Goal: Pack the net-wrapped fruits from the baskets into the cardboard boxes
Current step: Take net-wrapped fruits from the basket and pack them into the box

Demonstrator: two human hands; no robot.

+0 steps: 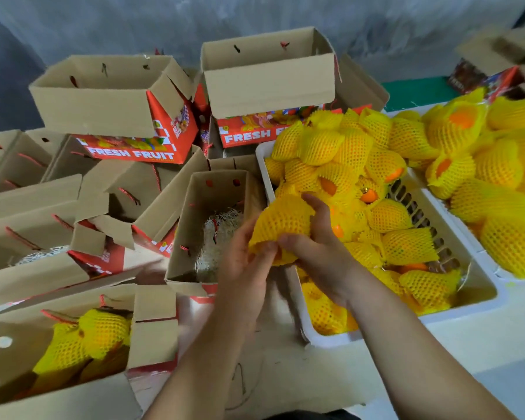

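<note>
Both hands hold one fruit wrapped in yellow foam net [281, 219] over the left rim of a white basket [455, 312]. My right hand [319, 247] grips it from the right and below. My left hand [244, 262] pinches the net's lower end. The basket is heaped with several more yellow-netted orange fruits [340, 153]. Just left of the hands stands an open cardboard box [191, 213] with pale shredded filling [215, 244] on its bottom. Another open box [22, 368] at the lower left holds netted fruits [88, 338].
A second white basket [470, 234] piled with netted fruits lies at the right. Several open "FRESH FRUIT" boxes [128, 150] stand and lie stacked at the back and left, two upside down on top. A grey sheet hangs behind.
</note>
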